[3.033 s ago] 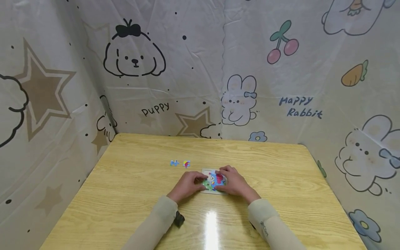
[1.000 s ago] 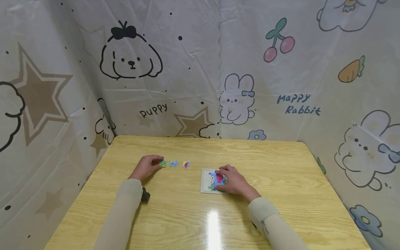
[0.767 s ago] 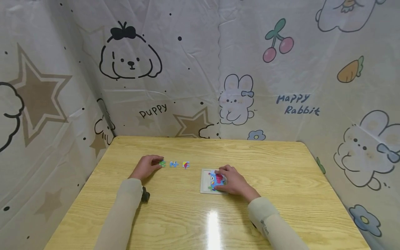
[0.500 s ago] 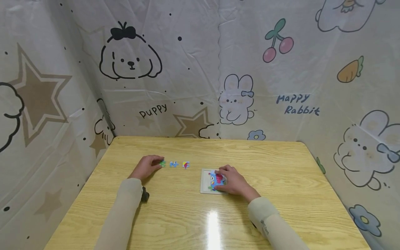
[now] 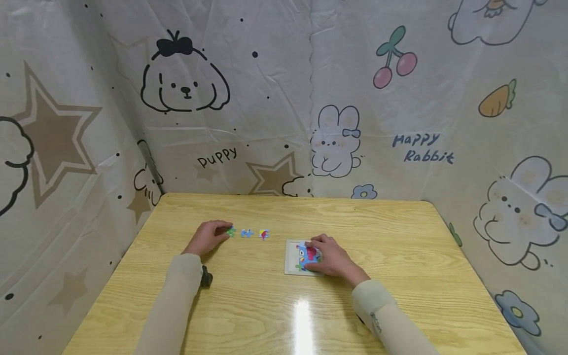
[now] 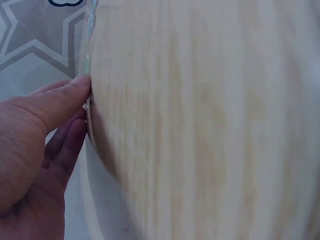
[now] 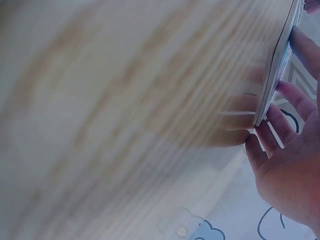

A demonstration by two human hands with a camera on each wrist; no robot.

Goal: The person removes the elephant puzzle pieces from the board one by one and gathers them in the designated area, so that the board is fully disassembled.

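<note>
In the head view my left hand (image 5: 208, 237) pinches a small green puzzle piece (image 5: 230, 231) at the tabletop, left of two loose pieces. The left wrist view shows the thumb and fingers (image 6: 67, 97) meeting at that piece. My right hand (image 5: 334, 257) rests on the right part of a pale puzzle tray (image 5: 291, 268), thumb and index finger spread apart. Between them shows a blue picture with red (image 5: 303, 254), made of joined pieces; its right side is hidden by the hand. Seen from the right wrist, the fingertips touch the tray's edge (image 7: 272, 75) and the table.
A blue-and-white puzzle piece (image 5: 247, 233) and a yellow, red and blue piece (image 5: 264, 233) lie in a row on the wooden table (image 5: 248, 305). A printed cloth (image 5: 275, 98) with rabbits and stars hangs behind and along both sides.
From the tray, my left hand has moved left and away to the row of loose pieces, taking a green piece along. Over the last second both hands stay still.
</note>
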